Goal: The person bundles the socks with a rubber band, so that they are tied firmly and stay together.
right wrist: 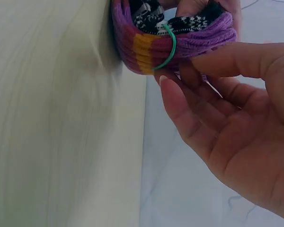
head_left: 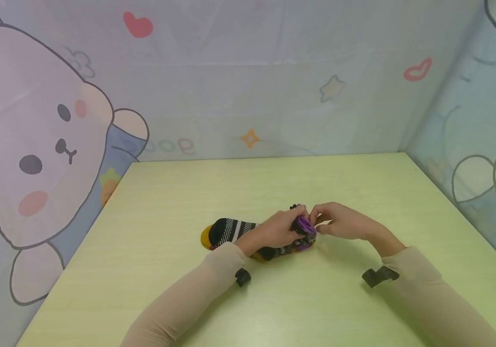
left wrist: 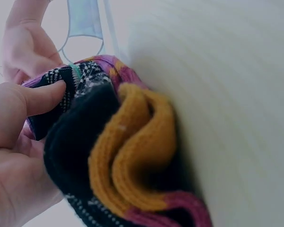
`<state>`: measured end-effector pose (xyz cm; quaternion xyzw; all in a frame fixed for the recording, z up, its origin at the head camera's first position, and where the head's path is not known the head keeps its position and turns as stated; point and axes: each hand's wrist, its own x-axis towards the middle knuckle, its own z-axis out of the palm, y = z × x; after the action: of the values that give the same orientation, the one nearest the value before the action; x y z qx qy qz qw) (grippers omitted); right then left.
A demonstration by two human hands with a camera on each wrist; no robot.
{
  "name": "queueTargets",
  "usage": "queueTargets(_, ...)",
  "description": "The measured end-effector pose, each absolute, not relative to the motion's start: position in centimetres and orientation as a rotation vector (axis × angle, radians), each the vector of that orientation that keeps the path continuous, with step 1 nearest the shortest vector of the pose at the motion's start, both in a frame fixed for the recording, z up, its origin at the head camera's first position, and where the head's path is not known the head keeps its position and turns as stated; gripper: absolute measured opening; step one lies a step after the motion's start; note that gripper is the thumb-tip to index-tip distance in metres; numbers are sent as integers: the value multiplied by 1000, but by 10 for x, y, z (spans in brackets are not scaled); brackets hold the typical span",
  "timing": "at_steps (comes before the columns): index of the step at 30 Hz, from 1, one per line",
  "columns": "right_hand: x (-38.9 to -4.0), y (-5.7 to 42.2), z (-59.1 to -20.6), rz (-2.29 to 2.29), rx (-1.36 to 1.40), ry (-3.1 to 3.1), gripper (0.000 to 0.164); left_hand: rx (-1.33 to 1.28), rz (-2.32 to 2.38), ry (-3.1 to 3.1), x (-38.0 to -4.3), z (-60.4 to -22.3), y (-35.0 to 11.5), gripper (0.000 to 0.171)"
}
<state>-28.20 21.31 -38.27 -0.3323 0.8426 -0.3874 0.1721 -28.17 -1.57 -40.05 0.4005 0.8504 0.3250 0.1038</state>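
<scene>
A bundle of patterned knit socks [head_left: 230,231] lies on the table, black with white stripes, mustard-yellow parts and a purple folded end. My left hand [head_left: 280,229] grips it near that purple end, thumb over the black knit in the left wrist view. A thin green band [right wrist: 173,45] runs round the folded purple and yellow layers. My right hand [head_left: 339,220] is at this end with thumb and fingers bent, fingertips right at the socks beside the band. I cannot tell whether they pinch it. The mustard folds [left wrist: 132,146] stand out at the near side.
The pale yellow-green table [head_left: 165,299] reaches to a printed curtain [head_left: 230,86] at the back and sides. Black wrist straps [head_left: 380,276] show below both sleeves.
</scene>
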Motion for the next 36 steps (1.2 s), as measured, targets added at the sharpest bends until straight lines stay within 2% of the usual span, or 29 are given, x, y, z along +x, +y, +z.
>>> queueTargets(11, -285, 214, -383, -913, -1217, 2533, 21, 1118, 1050, 2429, -289, -403, -26, 30)
queueTargets(21, -290, 212, -391, -730, -1367, 2619, 17, 1123, 1078, 2386, -287, -404, -27, 28)
queueTargets(26, -292, 227, -387, -672, -1360, 2555, 13, 1134, 1046, 2404, -287, -404, -26, 29)
queueTargets(31, -293, 253, -377, -866, -1346, 2311, 8, 1126, 1038, 2408, -286, -405, -24, 30)
queueTargets(36, -302, 269, -376, -1253, -1520, 1917, 28, 1087, 1112, 2349, -285, -405, -22, 29)
